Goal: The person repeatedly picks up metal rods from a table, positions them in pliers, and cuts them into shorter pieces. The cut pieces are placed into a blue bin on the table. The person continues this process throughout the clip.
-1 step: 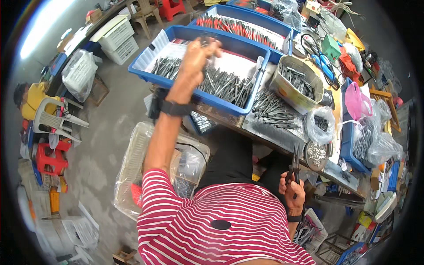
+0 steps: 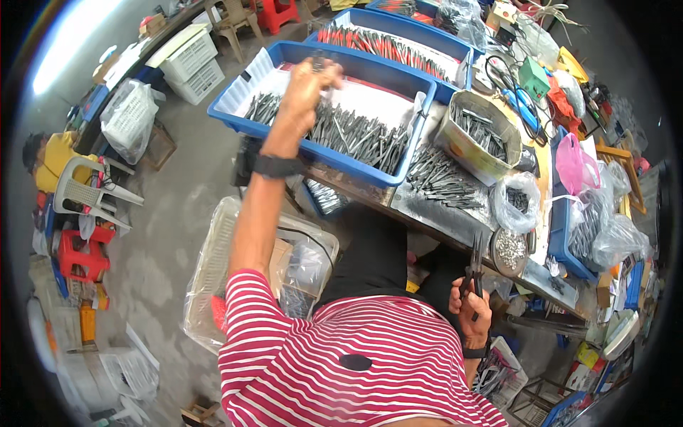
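Observation:
Over the near blue tray [image 2: 235, 124], my left hand [image 2: 302, 89] is smeared by motion. A dark blur shows at its fingers, and I cannot make out what it is. Beneath and beside it, many dark metal plier pieces [image 2: 356, 135] lie in a heap along the tray's near side, with white lining behind them. Low on the right, by the bench edge, my right hand [image 2: 471, 309] is closed around long-nose pliers [image 2: 475, 267]. Their slim jaws point away from me, and the dark handles lie in the palm.
Loose plier pieces [image 2: 441, 178] cover part of the metal bench. Beside them stand a tub of parts [image 2: 447, 135], a clear bag [image 2: 501, 203] and a round dish of small rivets [image 2: 509, 250]. A farther blue tray [image 2: 461, 80] holds red-handled tools. A plastic-wrapped crate [image 2: 203, 285] sits at left.
My left hand and forearm have shifted slightly to the left over the tray. My right hand stays in place with the long-nose pliers.

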Demonstrator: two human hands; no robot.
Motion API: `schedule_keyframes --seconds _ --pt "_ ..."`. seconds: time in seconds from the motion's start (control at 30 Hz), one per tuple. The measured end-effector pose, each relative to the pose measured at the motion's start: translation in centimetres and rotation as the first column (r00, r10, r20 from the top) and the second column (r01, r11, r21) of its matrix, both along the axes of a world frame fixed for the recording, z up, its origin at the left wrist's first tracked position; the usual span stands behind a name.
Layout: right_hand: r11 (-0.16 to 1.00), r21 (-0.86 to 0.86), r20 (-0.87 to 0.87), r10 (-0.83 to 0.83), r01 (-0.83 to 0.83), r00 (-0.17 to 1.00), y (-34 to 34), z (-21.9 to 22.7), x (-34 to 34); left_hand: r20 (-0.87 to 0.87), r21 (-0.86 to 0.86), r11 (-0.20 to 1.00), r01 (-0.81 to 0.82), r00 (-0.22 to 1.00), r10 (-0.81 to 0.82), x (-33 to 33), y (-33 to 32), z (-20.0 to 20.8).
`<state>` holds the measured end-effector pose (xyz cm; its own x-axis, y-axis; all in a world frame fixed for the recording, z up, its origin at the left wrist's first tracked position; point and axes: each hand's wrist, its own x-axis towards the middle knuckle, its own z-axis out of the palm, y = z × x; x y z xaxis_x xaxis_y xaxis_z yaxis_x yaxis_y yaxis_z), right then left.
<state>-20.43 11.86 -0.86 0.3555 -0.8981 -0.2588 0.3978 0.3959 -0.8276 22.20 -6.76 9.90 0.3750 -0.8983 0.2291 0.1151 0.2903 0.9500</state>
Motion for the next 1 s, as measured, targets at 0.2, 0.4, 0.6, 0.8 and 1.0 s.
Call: schedule_keyframes --seconds 0.2,0.4,0.6,0.8,1.0 --pt "0.999 0.034 -0.038 -0.015 0.016 0.999 0.1 -0.6 0.1 0.673 0.300 0.837 -0.457 0.723 0.154 11.1 -3.7 -4.0" --pt "0.997 0.066 -0.095 -0.027 0.034 0.995 0.4 -0.6 0.4 0.922 0.350 0.618 -0.704 0.374 -0.096 12.1 -3.9 -6.1" --pt "0.997 0.065 -0.113 -0.027 0.034 0.993 0.5 -0.5 0.6 0.974 0.173 0.731 -0.660 0.227 -0.026 12.9 -2.8 -8.6" --pt "0.999 0.041 -0.114 -0.027 0.032 0.993 0.5 -0.2 1.0 0.989 0.148 0.732 -0.665 0.107 -0.102 13.7 -2.9 -8.9" --pt "0.998 0.012 -0.167 -0.060 0.063 0.984 0.6 -0.3 1.2 0.929 -0.291 0.805 -0.517 0.049 0.367 4.8 0.3 -5.1"
